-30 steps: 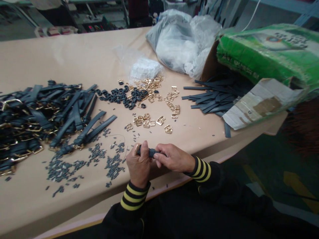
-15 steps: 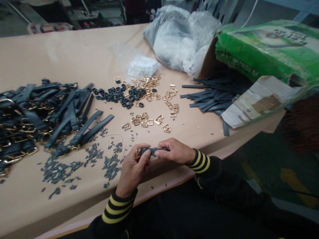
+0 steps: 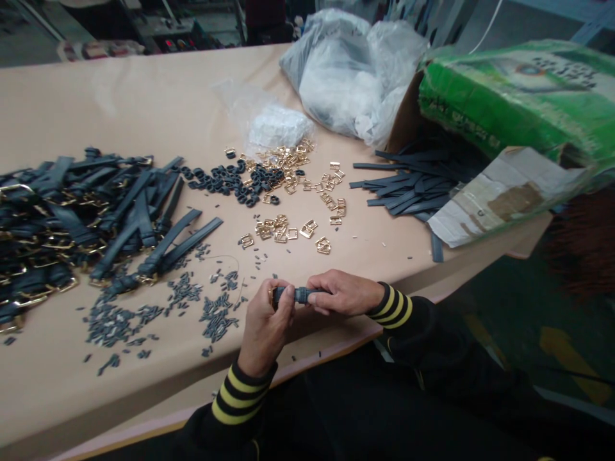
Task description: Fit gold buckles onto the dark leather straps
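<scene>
- The left hand has its grip closed on the buckle end of a dark leather strap, with fingers curled round it; it sits slightly further right than half a second ago;
- The right hand has its grip closed on the strap's other end, just beside the left hand;
- The strap is held just above the bench, at lower centre of the frame;
- A gold buckle sits at the strap's left end, partly hidden by the left fingers;
- Small dark pieces lie just left of the hands;
- Buckled straps are heaped at the left edge;
- Loose gold buckles lie at centre;
- Unbuckled strips spill from a green carton at upper right.
</scene>
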Motion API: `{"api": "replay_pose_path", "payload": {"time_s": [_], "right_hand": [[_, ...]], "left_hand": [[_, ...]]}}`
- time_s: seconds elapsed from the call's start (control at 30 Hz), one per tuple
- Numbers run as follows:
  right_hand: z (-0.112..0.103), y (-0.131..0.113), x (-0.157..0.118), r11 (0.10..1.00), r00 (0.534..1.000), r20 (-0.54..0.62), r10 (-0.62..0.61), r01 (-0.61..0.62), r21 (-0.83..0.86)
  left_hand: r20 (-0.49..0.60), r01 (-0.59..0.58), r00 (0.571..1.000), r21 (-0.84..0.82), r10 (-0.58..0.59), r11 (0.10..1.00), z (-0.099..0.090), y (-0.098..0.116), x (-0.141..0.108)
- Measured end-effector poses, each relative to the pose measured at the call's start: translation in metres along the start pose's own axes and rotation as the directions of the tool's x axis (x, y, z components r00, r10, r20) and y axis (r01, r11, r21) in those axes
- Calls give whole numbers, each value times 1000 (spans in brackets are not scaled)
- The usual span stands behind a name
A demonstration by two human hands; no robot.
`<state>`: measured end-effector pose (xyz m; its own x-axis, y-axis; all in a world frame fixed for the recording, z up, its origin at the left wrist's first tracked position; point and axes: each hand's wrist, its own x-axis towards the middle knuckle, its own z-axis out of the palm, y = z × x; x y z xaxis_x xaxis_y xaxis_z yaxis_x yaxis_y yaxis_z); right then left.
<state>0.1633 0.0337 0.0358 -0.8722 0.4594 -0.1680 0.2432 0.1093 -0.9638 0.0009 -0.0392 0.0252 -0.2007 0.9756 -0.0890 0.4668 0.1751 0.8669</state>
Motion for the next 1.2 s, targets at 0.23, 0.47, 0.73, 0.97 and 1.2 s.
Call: {"api": "replay_pose_path", "payload": {"time_s": [0.23, 0.47, 0.73, 0.97, 1.2], "right_hand": [[8, 8, 5, 969, 997, -68, 29, -11, 247], [4, 1, 4, 995, 996, -30, 83, -81, 63], [4, 12, 7, 995, 996, -63, 64, -59, 80], [6, 13, 6, 997, 992, -126, 29, -19, 79], [4, 3, -1, 994, 995, -23, 95, -94, 46]], "left_hand": [[-38, -158, 985, 195, 168, 968, 1, 3, 0], [-17, -32, 999, 80, 33, 996, 0, -3, 1], [298, 72, 954, -133, -29, 989, -14, 3, 2], [206, 71, 978, -160, -37, 984, -1, 6, -3], [286, 79, 958, -165, -29, 983, -9, 0, -2]]}}
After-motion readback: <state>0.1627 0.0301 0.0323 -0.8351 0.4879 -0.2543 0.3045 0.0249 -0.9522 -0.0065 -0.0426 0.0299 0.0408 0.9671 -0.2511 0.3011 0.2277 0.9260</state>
